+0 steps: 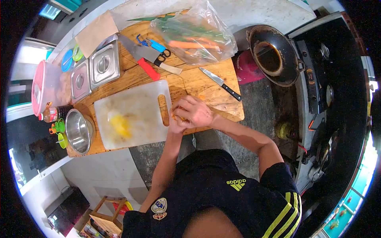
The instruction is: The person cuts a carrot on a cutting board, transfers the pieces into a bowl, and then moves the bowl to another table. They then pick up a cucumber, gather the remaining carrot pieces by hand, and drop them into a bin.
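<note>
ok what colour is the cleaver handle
Red; the cleaver lies on the wooden table, clearest in the head view.

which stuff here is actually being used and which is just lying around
In use: right hand and left hand closed together on a small orange piece, beside the cutting board.

Lying about: small knife, cleaver, vegetable bag, steel bowl, wok.

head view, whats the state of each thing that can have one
right hand: closed over a small orange piece
left hand: tucked under the right, grip hidden
cutting board: flat, yellow bits on it
steel bowl: upright
steel containers: lids on
plastic bag: lying, vegetables inside
wok: dark liquid inside
black-handled knife: lying unused
</note>
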`<state>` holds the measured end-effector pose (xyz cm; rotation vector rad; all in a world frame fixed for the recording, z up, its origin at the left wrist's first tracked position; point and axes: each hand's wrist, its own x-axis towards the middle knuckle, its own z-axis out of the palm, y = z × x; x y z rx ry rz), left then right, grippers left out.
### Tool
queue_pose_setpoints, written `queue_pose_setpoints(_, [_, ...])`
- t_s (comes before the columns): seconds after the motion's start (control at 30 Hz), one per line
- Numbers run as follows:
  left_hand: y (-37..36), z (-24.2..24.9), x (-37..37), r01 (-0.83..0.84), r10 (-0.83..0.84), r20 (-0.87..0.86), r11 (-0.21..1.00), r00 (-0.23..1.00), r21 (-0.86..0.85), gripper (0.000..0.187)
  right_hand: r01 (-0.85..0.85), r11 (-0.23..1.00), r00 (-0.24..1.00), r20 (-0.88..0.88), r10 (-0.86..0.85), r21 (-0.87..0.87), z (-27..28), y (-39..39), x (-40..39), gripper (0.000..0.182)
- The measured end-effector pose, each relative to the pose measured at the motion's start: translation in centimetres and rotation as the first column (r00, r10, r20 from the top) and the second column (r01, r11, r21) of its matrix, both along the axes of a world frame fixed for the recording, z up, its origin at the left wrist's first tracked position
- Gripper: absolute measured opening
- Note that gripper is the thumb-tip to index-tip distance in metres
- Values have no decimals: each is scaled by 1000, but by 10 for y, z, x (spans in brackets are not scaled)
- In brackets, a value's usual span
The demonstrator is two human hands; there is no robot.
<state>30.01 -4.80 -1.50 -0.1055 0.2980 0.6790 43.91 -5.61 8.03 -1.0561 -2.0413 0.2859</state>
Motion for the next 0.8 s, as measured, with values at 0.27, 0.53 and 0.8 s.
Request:
queue_pose_setpoints(0.27, [8,2,-10,-66,64,-48,997,997,-49,43,322,908,910,-178,-375,-267,-32,-12,37,28])
queue_pose_setpoints(0.53, [4,21,-39,-204,205,46,979,978,-20,31,304,871,947,225,-230,-386,-85,-28,17,88])
queue_pose_setpoints(0.8, [-8,3,-60,-174,251,-338,954,907,243,33,-45,961,988,133,84,-274,-117,-14,2,47])
